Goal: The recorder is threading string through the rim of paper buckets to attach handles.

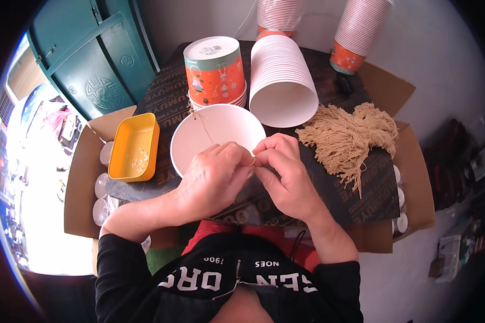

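A large paper bucket (pixel 191 141), white inside, lies tipped toward me in the middle of the tabletop. From its far rim, where a small knot of beige string shows, a thin string (pixel 205 128) crosses the opening to my hands. My left hand (pixel 213 175) pinches the string at the near right rim. My right hand (pixel 286 180) meets it fingertip to fingertip, also pinched on the string's end. The fingers cover much of what lies between them and part of the rim.
Behind stand upturned orange-and-green printed buckets (pixel 215 81) and a long nested stack of white ones (pixel 280 64). At left sits a yellow tray (pixel 118 153) with small white bits. A beige string bundle (pixel 350 137) lies at right. Cardboard boxes (pixel 83 188) flank the dark board (pixel 369 202).
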`<state>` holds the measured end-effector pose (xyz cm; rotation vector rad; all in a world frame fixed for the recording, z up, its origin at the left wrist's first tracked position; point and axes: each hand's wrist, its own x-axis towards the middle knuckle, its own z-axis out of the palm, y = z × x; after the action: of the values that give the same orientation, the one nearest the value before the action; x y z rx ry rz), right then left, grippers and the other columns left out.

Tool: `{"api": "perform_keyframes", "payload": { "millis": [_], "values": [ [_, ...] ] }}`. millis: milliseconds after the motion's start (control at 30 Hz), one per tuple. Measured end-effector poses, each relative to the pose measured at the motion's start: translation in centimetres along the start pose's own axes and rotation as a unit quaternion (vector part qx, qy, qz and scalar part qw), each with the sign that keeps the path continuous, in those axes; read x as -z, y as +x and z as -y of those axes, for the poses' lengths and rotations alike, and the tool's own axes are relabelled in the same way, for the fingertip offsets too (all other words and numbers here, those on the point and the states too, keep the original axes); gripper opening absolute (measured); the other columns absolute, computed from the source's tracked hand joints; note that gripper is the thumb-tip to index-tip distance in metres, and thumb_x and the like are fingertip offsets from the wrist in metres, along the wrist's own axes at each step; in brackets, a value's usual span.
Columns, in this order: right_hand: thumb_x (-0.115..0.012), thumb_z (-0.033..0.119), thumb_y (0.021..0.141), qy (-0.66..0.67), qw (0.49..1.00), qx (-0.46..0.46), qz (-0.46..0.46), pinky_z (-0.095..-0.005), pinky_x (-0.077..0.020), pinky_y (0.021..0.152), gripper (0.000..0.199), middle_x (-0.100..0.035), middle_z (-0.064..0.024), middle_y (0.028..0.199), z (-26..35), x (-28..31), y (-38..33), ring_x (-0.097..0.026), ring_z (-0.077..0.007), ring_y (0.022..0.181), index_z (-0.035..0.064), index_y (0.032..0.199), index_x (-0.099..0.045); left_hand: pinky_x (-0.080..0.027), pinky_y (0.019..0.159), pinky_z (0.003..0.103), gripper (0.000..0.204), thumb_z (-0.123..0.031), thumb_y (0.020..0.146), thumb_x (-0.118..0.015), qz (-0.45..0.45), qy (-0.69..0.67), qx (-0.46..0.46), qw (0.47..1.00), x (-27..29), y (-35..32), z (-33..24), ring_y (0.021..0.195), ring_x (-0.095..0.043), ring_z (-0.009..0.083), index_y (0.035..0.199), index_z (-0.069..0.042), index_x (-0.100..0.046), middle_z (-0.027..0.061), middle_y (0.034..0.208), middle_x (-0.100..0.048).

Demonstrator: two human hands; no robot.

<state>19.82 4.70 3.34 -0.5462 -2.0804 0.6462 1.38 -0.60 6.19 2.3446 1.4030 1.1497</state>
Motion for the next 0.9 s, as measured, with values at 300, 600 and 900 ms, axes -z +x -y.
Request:
{"api": "perform_keyframes", "payload": {
  "millis": [300,600,900],
  "values": [
    [-0.067,-0.006,0.079,-0.03,0.996,0.039,-0.072,-0.0417,-0.0401,0.092,0.013,-0.057,-0.0099,0.104,0.1,-0.7,-0.5,-0.05,-0.0319,0.105,0.0004,0.087,-0.059,-0.053,0.062,0.038,0.006,-0.001,0.086,-0.064,0.053,-0.12,0.11,0.985,1.1,0.6,-0.4,0.071,-0.068,0.036,0.085,0.002,-0.059,0.0183,0.073,-0.065],
    [-0.067,-0.01,0.07,-0.148,0.976,0.139,-0.076,-0.041,-0.0416,0.09,0.022,-0.056,-0.012,0.101,1.0,-1.4,-2.4,-0.052,-0.0331,0.102,-0.0002,0.087,-0.057,-0.048,0.062,0.031,0.009,-0.004,0.087,-0.062,0.023,-0.054,0.168,0.984,1.4,0.8,0.4,0.067,-0.061,0.0159,0.083,0.003,-0.059,0.0094,0.071,-0.063],
    [-0.064,-0.01,0.08,-0.034,0.992,0.09,-0.086,-0.0376,-0.0508,0.077,0.018,-0.059,-0.016,0.111,0.7,-1.0,-1.9,-0.059,-0.0323,0.093,-0.0009,0.092,-0.057,-0.048,0.064,0.03,0.004,-0.001,0.085,-0.064,0.032,-0.094,0.108,0.989,1.6,1.2,0.8,0.069,-0.06,0.0147,0.085,0.002,-0.064,0.0077,0.075,-0.064]
  ]
}}
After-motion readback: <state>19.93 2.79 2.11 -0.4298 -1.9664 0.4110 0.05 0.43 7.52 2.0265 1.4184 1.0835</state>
